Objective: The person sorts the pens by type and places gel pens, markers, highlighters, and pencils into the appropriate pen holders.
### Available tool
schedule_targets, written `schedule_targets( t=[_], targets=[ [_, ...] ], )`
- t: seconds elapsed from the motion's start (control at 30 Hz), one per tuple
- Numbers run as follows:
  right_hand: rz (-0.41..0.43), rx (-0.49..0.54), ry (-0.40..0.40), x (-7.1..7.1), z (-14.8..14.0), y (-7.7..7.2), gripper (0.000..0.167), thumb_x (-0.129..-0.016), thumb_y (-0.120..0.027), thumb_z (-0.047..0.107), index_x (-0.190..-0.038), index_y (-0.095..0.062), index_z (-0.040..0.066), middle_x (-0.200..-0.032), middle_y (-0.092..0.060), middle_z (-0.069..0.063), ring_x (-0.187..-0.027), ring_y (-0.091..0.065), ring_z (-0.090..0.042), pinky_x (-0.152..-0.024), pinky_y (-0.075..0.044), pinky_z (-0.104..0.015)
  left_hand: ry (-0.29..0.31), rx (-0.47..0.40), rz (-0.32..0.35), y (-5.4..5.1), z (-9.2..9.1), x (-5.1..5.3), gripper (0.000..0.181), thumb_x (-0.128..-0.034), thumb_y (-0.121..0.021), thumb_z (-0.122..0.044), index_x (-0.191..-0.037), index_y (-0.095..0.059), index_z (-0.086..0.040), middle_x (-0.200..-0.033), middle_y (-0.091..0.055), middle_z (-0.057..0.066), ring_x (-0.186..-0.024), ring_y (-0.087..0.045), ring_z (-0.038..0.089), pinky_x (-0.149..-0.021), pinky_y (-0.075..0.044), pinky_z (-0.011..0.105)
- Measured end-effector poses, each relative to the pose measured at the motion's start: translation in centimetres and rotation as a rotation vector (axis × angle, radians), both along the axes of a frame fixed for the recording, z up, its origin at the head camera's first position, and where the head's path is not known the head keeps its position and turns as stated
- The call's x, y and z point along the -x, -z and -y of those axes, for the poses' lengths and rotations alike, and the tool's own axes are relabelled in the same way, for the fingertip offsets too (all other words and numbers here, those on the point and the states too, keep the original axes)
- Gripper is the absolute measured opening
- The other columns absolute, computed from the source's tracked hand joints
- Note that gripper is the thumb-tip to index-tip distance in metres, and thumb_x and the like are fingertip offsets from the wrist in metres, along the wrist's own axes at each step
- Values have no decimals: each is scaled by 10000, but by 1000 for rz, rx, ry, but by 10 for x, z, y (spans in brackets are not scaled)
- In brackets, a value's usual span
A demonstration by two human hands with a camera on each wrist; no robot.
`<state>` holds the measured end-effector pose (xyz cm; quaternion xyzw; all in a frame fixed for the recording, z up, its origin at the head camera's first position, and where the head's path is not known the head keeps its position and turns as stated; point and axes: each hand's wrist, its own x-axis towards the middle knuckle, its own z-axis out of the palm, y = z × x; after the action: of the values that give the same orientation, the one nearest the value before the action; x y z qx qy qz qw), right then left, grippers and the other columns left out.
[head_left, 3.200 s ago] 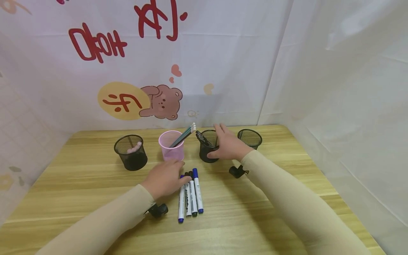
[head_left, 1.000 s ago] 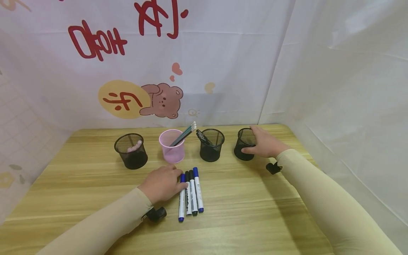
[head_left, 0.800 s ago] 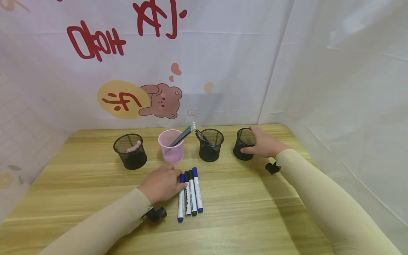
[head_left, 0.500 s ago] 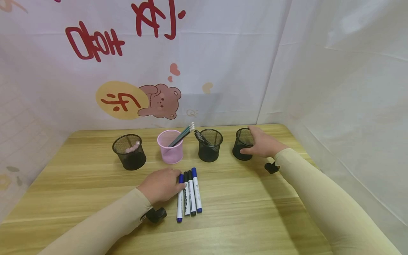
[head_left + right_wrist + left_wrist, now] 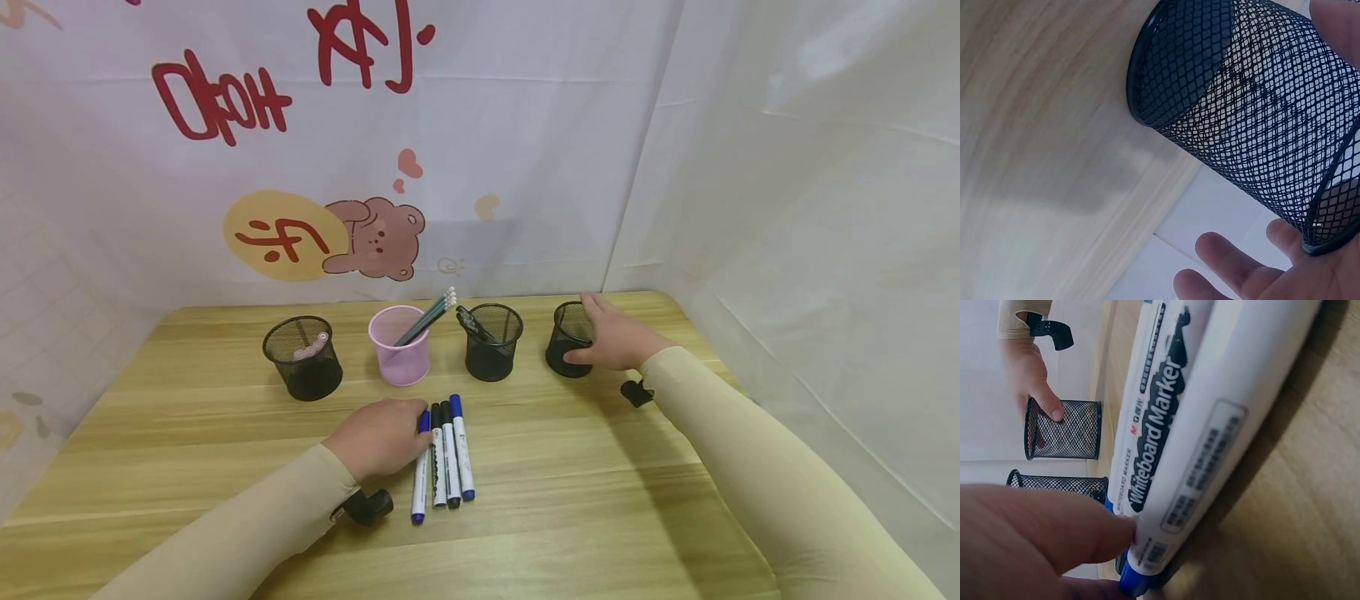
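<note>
In the head view, the left hand (image 5: 380, 437) pinches the leftmost whiteboard marker (image 5: 420, 483) near its blue cap; the left wrist view shows the thumb against the white barrel (image 5: 1210, 444). Several markers lie side by side, and beside the held one are two black-capped markers (image 5: 450, 467) and a blue-capped marker (image 5: 465, 467). At the right, the right hand (image 5: 618, 337) holds the rightmost black mesh cup (image 5: 561, 357) upright on the table. Its thumb is at the mesh (image 5: 1272, 112) and its other fingers (image 5: 1229, 259) extend past the far side.
Left of the held cup stand a black mesh cup (image 5: 490, 362) with black pens, a pink cup (image 5: 403, 367) with pencils, and a black cup (image 5: 313, 379) with pink items inside. A white curtain (image 5: 525, 167) hangs behind the wooden table (image 5: 562, 517).
The right hand has moved right from the cup with black pens to the rightmost cup. The left hand has taken hold of the leftmost marker, which has shifted slightly left from the others.
</note>
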<state>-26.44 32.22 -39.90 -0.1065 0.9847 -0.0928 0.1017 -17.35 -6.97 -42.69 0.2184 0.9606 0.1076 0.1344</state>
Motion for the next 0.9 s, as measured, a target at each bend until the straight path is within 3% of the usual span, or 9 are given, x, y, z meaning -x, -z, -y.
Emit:
schedule_targets(
  t=[0.1,0.2,0.37,0.5,0.9],
  targets=[
    [6,-5,3,0,1,0,1239,-913,-760,555,-1666,32,-30,-1750,-1,-276,-1598,-158,-496,-1283,-241,-605,-8,-8,2,1,-1,1,421,-1003,-657,-375,-1285,-682,-63,-1063,-725,52,-871,-615,198,-907,-582,463],
    [11,0,15,0,1,-1,1232,-913,-764,553,-1671,24,-15,-1753,-12,-269,-1603,-152,-488,-1290,-227,-601,-15,-11,11,0,-2,1,386,-995,-662,-353,-1251,-690,-65,-1026,-713,47,-863,-612,207,-900,-578,464],
    [7,12,33,1,2,0,1225,-899,-776,556,-1674,-11,-6,-1754,-56,-258,-1603,-169,-477,-1292,-227,-601,-22,-8,31,1,-3,1,484,-1008,-666,-346,-1369,-647,-24,-1268,-727,138,-1081,-693,273,-1053,-551,530],
    [10,17,41,1,2,0,1232,-888,-786,559,-1677,-16,8,-1757,-64,-244,-1598,-192,-476,-1284,-240,-609,-27,-8,31,3,-5,2,525,-1012,-671,-347,-1410,-620,-9,-1348,-700,174,-1193,-688,323,-1087,-531,544],
    [15,20,47,3,-1,3,1252,-884,-779,584,-1682,7,23,-1759,-57,-239,-1592,-207,-481,-1275,-255,-618,-47,-34,33,5,-4,6,437,-984,-711,-320,-1300,-670,-21,-1050,-719,88,-847,-614,213,-885,-588,457]
  ],
)
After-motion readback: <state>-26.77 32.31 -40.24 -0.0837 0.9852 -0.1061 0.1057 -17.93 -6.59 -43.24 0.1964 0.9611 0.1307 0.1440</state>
